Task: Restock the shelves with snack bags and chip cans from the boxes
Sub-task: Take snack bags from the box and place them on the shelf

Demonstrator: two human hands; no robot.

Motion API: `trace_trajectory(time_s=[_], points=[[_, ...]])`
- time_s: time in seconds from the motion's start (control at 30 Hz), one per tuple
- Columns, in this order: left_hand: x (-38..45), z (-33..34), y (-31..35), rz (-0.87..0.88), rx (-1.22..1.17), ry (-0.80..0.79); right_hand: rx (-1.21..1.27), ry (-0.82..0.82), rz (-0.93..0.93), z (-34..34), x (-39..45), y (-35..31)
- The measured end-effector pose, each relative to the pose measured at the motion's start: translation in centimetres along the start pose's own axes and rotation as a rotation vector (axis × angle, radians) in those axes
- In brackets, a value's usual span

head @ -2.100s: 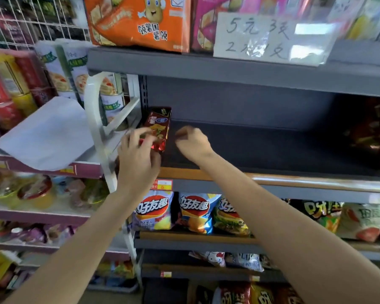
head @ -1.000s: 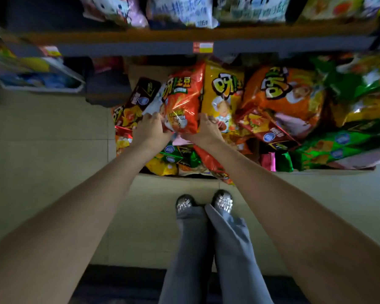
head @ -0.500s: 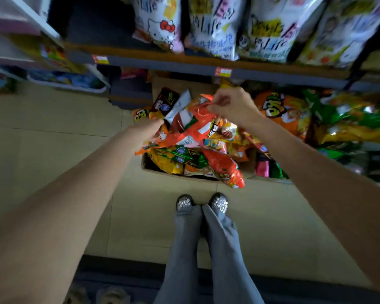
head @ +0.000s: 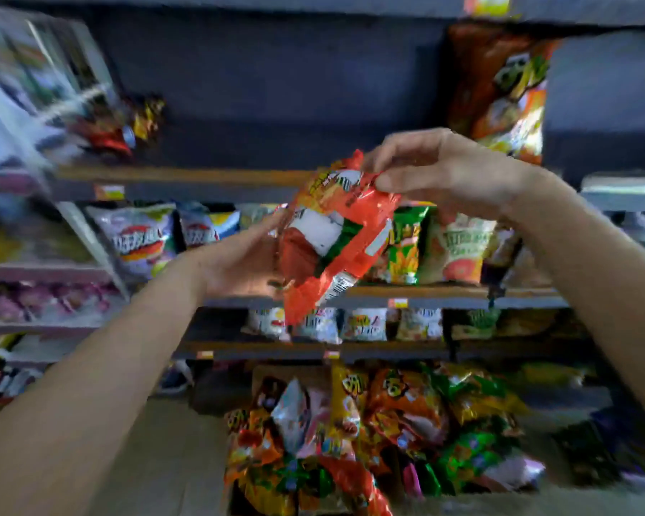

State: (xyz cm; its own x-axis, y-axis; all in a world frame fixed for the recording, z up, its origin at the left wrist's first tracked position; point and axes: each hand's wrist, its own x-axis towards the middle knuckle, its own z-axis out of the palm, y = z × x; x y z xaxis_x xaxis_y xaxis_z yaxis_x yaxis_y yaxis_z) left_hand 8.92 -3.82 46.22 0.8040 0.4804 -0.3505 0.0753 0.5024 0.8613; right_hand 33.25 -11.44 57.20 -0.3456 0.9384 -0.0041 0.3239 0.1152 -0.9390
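Grip, right hand: top edge of an orange snack bag is pinched; left hand is laid flat against its side. Near, low: box of snack bags. Far: mostly bare shelf behind the bag.

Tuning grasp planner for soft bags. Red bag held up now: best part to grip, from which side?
Grip the red bag by its crimped top seam, from above right, as the right hand pinches it now. The flat seam gives fingers purchase and the puffed body hangs tilted below; the left hand only steadies its left side.
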Motion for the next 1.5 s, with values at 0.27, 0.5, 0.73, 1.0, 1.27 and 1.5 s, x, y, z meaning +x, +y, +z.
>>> trace_trajectory(time_s=[0.27, 0.5, 0.73, 1.0, 1.27, 1.5], points=[[3.5, 8.8, 8.7, 0.262, 0.291, 0.163, 0.083, 0.497, 0.164, -3.5, -4.8, -0.5], [10.3, 10.9, 9.7, 0.437, 0.612, 0.342, 0.027, 0.718, 0.173, -7.8, -2.5, 3.3], [18.8, 8.6, 12.7, 0.518, 0.685, 0.628, -0.392, 0.736, 0.188, -15.5, 6.2, 6.2], [28.7, 6.6, 17.2, 0.548, 0.978, 0.930, -0.136, 0.701, 0.195, -21.2, 14.0, 10.2], [34.8, 6.2, 16.7, 0.549, 0.941, 0.945, -0.148, 0.735, 0.186, -21.4, 16.7, 13.3], [36.0, 5.5, 17.3, 0.339, 1.101, 0.933, -0.436, 0.777, 0.001, -20.2, 15.4, 13.3]])
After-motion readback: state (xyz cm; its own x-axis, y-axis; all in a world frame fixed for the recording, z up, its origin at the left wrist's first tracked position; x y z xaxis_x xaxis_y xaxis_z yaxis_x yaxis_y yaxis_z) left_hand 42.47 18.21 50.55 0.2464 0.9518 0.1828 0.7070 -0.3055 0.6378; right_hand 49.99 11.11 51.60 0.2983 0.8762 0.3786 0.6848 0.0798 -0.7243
